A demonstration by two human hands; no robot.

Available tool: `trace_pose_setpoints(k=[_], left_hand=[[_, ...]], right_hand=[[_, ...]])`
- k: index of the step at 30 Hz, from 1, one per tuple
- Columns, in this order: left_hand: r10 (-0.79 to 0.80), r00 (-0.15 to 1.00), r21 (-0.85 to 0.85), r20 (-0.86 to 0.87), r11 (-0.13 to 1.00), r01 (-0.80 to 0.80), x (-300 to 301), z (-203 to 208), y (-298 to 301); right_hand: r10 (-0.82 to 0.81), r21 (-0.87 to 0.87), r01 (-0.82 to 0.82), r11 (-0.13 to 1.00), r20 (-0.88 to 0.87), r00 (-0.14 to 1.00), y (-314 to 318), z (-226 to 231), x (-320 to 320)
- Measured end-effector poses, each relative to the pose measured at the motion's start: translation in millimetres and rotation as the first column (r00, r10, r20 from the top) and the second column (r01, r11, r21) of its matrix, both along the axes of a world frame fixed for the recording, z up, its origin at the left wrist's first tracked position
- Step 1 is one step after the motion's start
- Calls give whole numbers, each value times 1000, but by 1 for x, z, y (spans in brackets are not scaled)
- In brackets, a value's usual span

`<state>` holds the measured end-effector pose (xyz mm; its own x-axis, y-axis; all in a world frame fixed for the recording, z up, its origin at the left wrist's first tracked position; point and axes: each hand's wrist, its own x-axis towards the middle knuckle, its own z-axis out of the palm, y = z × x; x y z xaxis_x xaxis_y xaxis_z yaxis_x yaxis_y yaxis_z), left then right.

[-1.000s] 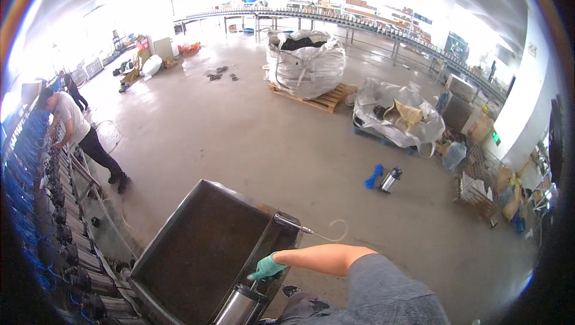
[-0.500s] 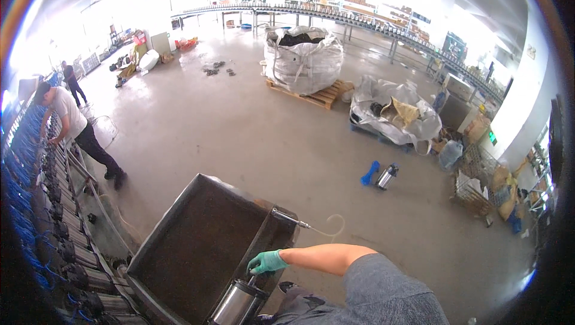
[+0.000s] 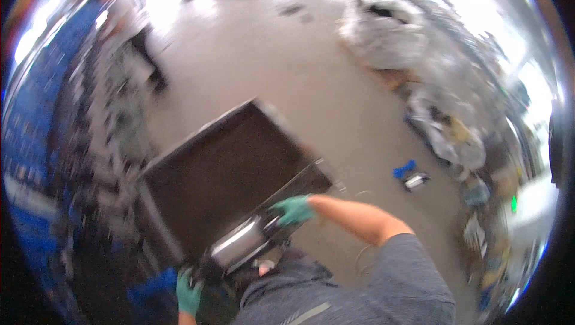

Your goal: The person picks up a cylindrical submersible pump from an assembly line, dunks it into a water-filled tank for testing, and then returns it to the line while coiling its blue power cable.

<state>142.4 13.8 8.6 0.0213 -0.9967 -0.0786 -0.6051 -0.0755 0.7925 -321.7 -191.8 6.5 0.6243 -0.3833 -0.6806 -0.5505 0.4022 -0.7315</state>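
Observation:
A shiny metal cylinder with black ends, like a pump or motor body, lies slantwise along the near edge of a dark, shallow tray. My right hand, in a green glove, is closed on the cylinder's upper right end. Low in the picture, my green-gloved left hand is near the cylinder's other end. Motion smears its fingers, so their grip cannot be made out. Beside that hand is a blurred blue thing.
Blurred machinery with blue lines runs along the left, where a person stands. On the floor at right lie a blue piece and another metal cylinder. Large white sacks stand farther back.
The whole view has swung and blurred. My left hand has come into sight at the lower edge. The cylinder shows more fully, with my right hand still at its upper end.

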Motion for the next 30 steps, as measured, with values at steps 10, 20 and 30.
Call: trace_pose_setpoints(k=[10, 20, 30], left_hand=[[671, 581, 787, -460, 611, -84, 5, -6, -20], [-150, 948, 66, 280, 988, 137, 17, 5, 5], [277, 939, 199, -205, 951, -237, -3, -6, -15]], right_hand=[[358, -530, -731, 430, -643, 677, -1, 11, 14], [32, -367, -116, 923, -227, 973, 18, 11, 7], [-350, -104, 339, 935, -109, 931, 20, 8, 5]])
